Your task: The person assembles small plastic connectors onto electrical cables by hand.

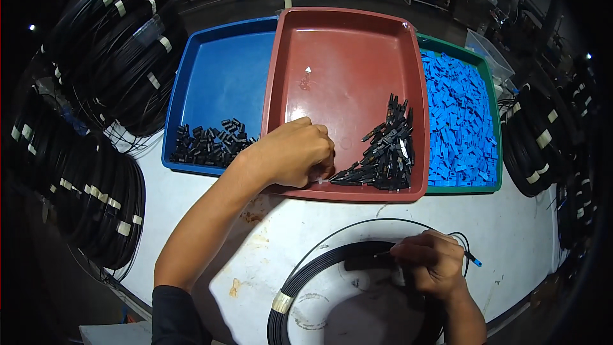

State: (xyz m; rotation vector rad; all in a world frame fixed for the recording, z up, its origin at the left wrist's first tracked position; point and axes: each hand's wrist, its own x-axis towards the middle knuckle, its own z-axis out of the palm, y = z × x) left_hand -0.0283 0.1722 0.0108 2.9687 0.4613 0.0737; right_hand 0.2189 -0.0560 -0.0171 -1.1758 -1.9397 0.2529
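My left hand (299,152) reaches over the front wall of the red tray (345,64). Its fingers are curled down inside, and whatever they hold is hidden. Just right of those fingers lies a pile of slim black connectors (389,153). Low over the table, my right hand (435,262) pinches a thin black cable end (382,254), its tip pointing left. Beneath that hand rests a coil of black cable (313,275), bound with pale tape (281,302). A blue-tipped cable end (473,259) sticks out to the right of my right hand.
On the left, a blue tray (223,76) holds short black sleeves (214,144). A green tray (495,115) on the right is filled with blue clips (460,121). Taped black cable coils (96,204) are stacked at the left, with more coils (536,140) at the right. The white table (255,255) carries brown stains.
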